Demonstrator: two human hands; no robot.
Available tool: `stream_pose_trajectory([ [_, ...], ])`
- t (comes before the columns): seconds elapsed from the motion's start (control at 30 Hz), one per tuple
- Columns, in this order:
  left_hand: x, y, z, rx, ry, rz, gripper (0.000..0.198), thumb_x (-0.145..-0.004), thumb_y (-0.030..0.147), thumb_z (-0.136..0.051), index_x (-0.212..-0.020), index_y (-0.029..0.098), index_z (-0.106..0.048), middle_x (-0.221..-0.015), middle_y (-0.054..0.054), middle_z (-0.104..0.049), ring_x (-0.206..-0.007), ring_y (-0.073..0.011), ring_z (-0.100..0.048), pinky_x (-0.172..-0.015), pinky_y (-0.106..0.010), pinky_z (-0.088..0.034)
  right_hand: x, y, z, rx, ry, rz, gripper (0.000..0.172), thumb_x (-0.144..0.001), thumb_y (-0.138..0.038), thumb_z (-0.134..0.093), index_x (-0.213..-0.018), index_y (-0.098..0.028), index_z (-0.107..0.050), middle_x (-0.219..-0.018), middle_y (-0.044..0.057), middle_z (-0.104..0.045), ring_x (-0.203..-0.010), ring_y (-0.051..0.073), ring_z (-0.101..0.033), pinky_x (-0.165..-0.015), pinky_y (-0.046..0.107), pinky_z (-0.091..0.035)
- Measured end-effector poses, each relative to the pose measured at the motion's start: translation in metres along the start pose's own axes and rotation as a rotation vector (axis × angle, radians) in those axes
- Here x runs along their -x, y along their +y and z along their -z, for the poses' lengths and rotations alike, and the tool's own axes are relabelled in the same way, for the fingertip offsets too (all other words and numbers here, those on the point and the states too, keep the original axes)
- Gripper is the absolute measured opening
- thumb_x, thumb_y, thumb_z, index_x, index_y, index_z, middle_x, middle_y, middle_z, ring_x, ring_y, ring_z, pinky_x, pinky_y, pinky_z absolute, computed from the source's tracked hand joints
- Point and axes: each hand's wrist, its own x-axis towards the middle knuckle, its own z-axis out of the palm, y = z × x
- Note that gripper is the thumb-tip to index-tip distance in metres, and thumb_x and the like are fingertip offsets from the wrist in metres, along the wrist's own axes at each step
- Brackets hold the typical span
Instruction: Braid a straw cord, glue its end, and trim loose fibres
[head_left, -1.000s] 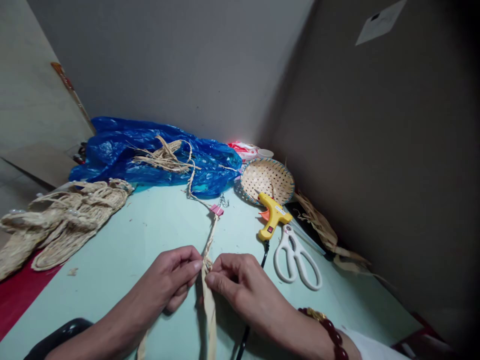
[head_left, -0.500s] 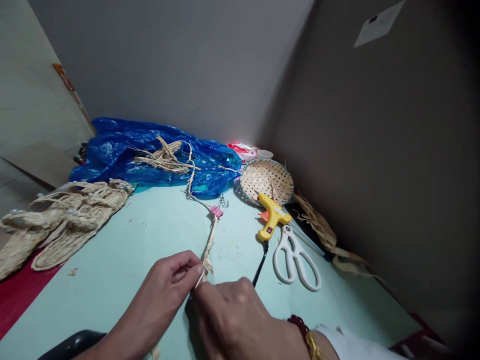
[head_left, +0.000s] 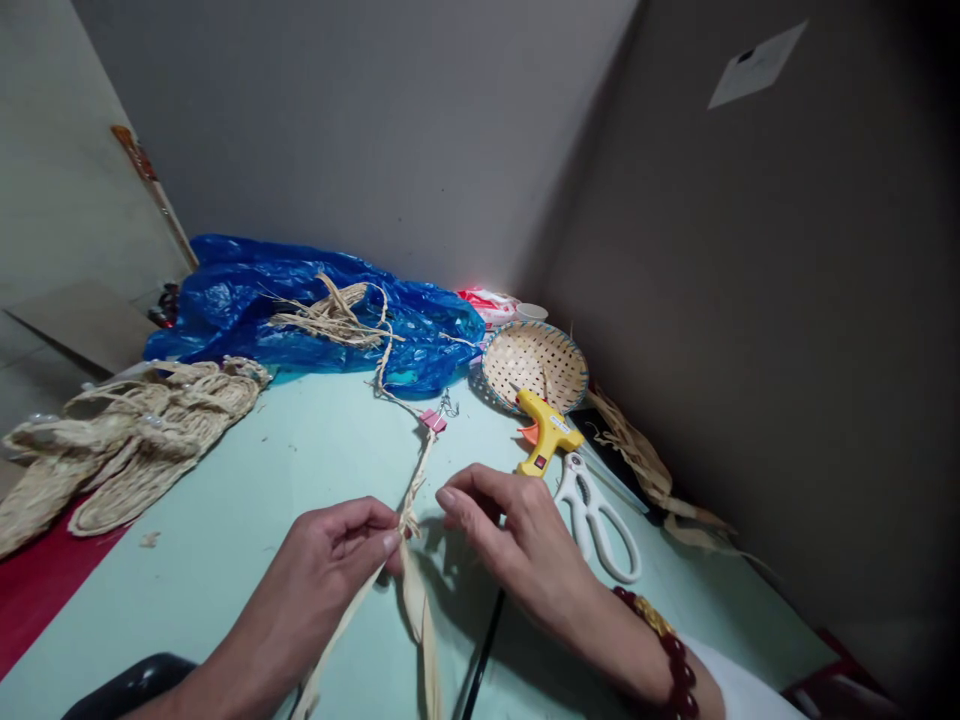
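My left hand (head_left: 345, 555) pinches a pale straw braid (head_left: 414, 490) between thumb and forefinger. Two loose flat strands of straw (head_left: 415, 595) hang down from the pinch towards me. Farther up, a pink binder clip (head_left: 433, 421) grips the braid, and its thin end runs on to the blue bag. To the right of the braid and apart from it, my right hand (head_left: 517, 545) hovers with loosely bent fingers. Nothing shows between its thumb and fingers.
Woven straw sandals (head_left: 161, 430) lie at left. A blue plastic bag (head_left: 232, 280) with a straw bundle (head_left: 330, 315) is at the back. A woven basket (head_left: 517, 360), yellow glue gun (head_left: 551, 430), white-handled scissors (head_left: 619, 540) and dried husks (head_left: 637, 455) stand at right, by the wall.
My right hand has let go of the straw and moved up and to the right, uncovering the hanging strands. My left hand keeps its pinch on the braid.
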Motion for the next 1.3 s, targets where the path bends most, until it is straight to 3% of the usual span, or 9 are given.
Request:
stream_pose_trajectory([
  [0.13, -0.002, -0.001, -0.002, -0.043, 0.008, -0.019, 0.021, -0.080, 0.036, -0.059, -0.066, 0.020, -0.063, -0.065, 0.002, -0.062, -0.068, -0.0169, -0.055, -0.065, -0.024, -0.040, -0.013, 0.013, -0.009, -0.266, -0.206, -0.094, 0.022, -0.090, -0.036, -0.057, -0.088, -0.016, -0.065, -0.073, -0.001, -0.062, -0.064, 0.011, -0.052, -0.057, 0.021, -0.036],
  [0.33, -0.005, -0.008, 0.001, -0.064, -0.061, 0.001, 0.025, -0.082, 0.040, -0.055, -0.066, 0.021, -0.059, -0.071, -0.001, -0.065, -0.073, -0.0188, -0.058, -0.068, -0.025, -0.043, -0.013, 0.015, -0.020, -0.322, -0.260, -0.132, 0.013, -0.090, -0.024, -0.053, -0.087, -0.015, -0.063, -0.076, 0.001, -0.066, -0.068, 0.012, -0.055, -0.063, 0.023, -0.039],
  [0.5, -0.006, -0.007, 0.001, 0.044, -0.067, 0.100, 0.021, -0.078, 0.039, -0.062, -0.066, 0.022, -0.060, -0.067, 0.002, -0.062, -0.069, -0.0169, -0.056, -0.064, -0.022, -0.044, -0.013, 0.013, -0.020, -0.246, -0.180, -0.195, 0.007, -0.089, -0.021, -0.054, -0.092, -0.018, -0.059, -0.074, -0.001, -0.063, -0.068, 0.012, -0.054, -0.062, 0.024, -0.038],
  [0.63, -0.007, -0.008, -0.002, 0.106, -0.004, 0.114, 0.017, -0.071, 0.039, -0.067, -0.067, 0.023, -0.065, -0.059, 0.004, -0.061, -0.062, -0.0153, -0.055, -0.059, -0.020, -0.044, -0.015, 0.016, -0.024, -0.411, -0.144, -0.243, 0.027, -0.086, -0.031, -0.063, -0.108, -0.022, -0.050, -0.070, -0.005, -0.055, -0.064, 0.012, -0.049, -0.057, 0.022, -0.036],
  [0.73, -0.008, -0.011, -0.003, 0.113, 0.016, 0.112, 0.017, -0.069, 0.040, -0.068, -0.067, 0.023, -0.068, -0.059, 0.004, -0.063, -0.061, -0.0156, -0.057, -0.058, -0.021, -0.045, -0.017, 0.017, -0.025, -0.430, -0.132, -0.211, 0.027, -0.087, -0.028, -0.062, -0.112, -0.022, -0.051, -0.070, -0.005, -0.054, -0.064, 0.011, -0.048, -0.060, 0.023, -0.037],
  [0.87, -0.008, -0.012, -0.002, 0.097, -0.009, 0.112, 0.020, -0.069, 0.042, -0.066, -0.068, 0.023, -0.069, -0.061, 0.002, -0.064, -0.062, -0.0173, -0.058, -0.056, -0.023, -0.045, -0.019, 0.016, -0.024, -0.558, -0.187, -0.184, 0.009, -0.090, -0.021, -0.055, -0.095, -0.017, -0.062, -0.068, -0.003, -0.057, -0.066, 0.011, -0.051, -0.065, 0.023, -0.039],
  [1.0, -0.008, -0.010, -0.002, 0.083, -0.026, 0.129, 0.021, -0.069, 0.044, -0.065, -0.068, 0.023, -0.066, -0.062, 0.002, -0.065, -0.064, -0.0177, -0.059, -0.058, -0.024, -0.044, -0.021, 0.017, -0.024, -0.769, -0.173, -0.317, 0.004, -0.086, -0.017, -0.059, -0.086, -0.014, -0.060, -0.065, -0.002, -0.058, -0.058, 0.008, -0.045, -0.056, 0.020, -0.034],
  [1.13, -0.008, -0.010, -0.002, 0.078, -0.035, 0.170, 0.024, -0.069, 0.046, -0.064, -0.066, 0.023, -0.064, -0.062, 0.002, -0.064, -0.067, -0.0188, -0.060, -0.060, -0.024, -0.044, -0.022, 0.018, -0.022, -0.799, -0.188, -0.413, 0.005, -0.083, -0.018, -0.061, -0.081, -0.014, -0.060, -0.066, 0.000, -0.062, -0.049, 0.006, -0.037, -0.048, 0.019, -0.027],
  [1.3, -0.009, -0.008, -0.002, 0.091, -0.057, 0.184, 0.024, -0.069, 0.046, -0.064, -0.068, 0.022, -0.065, -0.055, 0.001, -0.061, -0.074, -0.0231, -0.063, -0.058, -0.026, -0.042, -0.020, 0.020, -0.020, -0.780, -0.179, -0.400, 0.009, -0.083, -0.021, -0.062, -0.088, -0.016, -0.057, -0.067, -0.002, -0.063, -0.053, 0.007, -0.045, -0.053, 0.020, -0.032],
])
